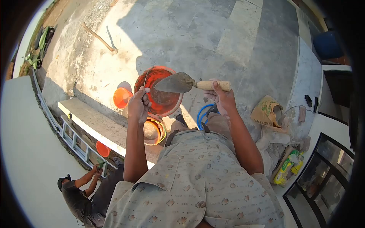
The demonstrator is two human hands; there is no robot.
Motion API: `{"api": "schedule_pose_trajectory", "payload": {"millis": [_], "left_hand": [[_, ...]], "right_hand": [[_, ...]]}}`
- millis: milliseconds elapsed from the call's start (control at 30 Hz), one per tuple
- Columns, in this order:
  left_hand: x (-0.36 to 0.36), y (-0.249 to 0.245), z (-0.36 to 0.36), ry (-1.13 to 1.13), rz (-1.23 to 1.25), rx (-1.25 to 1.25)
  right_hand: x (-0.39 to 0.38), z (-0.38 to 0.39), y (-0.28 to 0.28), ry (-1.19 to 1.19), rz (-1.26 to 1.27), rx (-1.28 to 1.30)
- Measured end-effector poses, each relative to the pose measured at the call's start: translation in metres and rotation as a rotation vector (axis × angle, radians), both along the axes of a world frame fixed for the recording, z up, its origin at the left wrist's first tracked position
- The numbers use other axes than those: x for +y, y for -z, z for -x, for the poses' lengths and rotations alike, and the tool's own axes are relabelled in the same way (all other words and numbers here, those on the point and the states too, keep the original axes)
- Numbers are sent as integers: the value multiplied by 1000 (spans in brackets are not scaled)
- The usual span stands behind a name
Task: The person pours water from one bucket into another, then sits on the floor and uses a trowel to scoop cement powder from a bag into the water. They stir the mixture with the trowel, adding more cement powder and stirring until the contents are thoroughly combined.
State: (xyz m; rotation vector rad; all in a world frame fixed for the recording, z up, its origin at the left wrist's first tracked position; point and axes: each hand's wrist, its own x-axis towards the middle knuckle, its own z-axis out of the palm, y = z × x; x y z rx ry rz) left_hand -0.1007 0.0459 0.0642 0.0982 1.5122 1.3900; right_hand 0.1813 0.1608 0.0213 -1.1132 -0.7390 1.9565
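My right hand (221, 98) grips the wooden handle of a pointed trowel (175, 83), thumb along the handle. The metal blade points left and is smeared with grey near its neck. Below the blade is a large orange-red bucket (176, 102) with wet grey residue inside. My left hand (140, 105) is closed at the bucket's left side, its fingertips pinching a thin wire-like piece (146, 78) that rises across the bucket's opening. Close under my left wrist stands a smaller bucket (152, 131) holding greyish material.
A small orange bucket (122, 97) stands left, near a long pale plank (93, 119) and a ladder (72, 138). Another person (81, 197) works lower left. A blue hose (200, 117) lies by my feet. At right are a torn paper sack (267, 111) and a yellow-green bag (288, 167).
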Motion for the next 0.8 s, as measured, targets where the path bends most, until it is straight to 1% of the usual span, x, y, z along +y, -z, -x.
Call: {"api": "schedule_pose_trajectory", "payload": {"millis": [133, 200, 267, 367, 400, 500, 600, 667, 700, 800], "left_hand": [[69, 6, -32, 40, -9, -23], [99, 8, -50, 43, -29, -50], [131, 7, -69, 57, -39, -70], [177, 3, -93, 103, -27, -77], [193, 3, -100, 122, -26, -81], [235, -2, -119, 168, -5, -98], [286, 9, -139, 255, 7, -145], [324, 23, -153, 307, 83, -141], [347, 29, -168, 387, 89, -151], [397, 41, -202, 568, 100, -162]], "right_hand": [[34, -112, 1, 283, 65, 62], [49, -160, -2, 465, 66, 24], [63, -207, 4, 566, 14, -124], [79, -257, 6, 696, -25, -332], [85, -269, 6, 735, -35, -397], [98, -298, 16, 725, -48, -556], [108, -315, 35, 825, 50, -582], [113, -323, 47, 884, 136, -596], [114, -329, 52, 900, 179, -584], [120, -334, 44, 1059, 265, -496]]}}
